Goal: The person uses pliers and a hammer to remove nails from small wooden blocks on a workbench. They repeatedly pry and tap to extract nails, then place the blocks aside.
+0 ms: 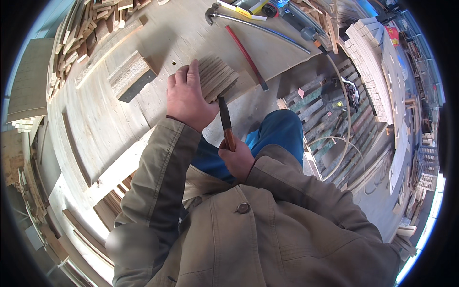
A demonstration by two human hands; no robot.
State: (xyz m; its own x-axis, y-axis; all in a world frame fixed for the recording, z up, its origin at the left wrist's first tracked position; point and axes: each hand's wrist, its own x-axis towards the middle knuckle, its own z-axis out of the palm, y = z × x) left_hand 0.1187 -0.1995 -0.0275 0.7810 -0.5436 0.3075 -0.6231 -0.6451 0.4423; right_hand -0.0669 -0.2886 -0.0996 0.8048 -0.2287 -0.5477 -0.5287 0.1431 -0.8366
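Observation:
My left hand grips the near left side of a wooden block with a ridged, layered top, resting on the pale plywood table. Held in my right hand is a tool with a wooden handle and a dark, narrow metal part. Its upper end meets the near corner of the block; I cannot tell its exact kind. To the left of my left hand lies another wood block with a dark side plate.
A claw hammer and a red bar with a dark end lie beyond the block. Wood scraps are piled far left, with a thin strip nearer. Right of my knees, a hose curves over a slatted pallet beside stacked pale wood.

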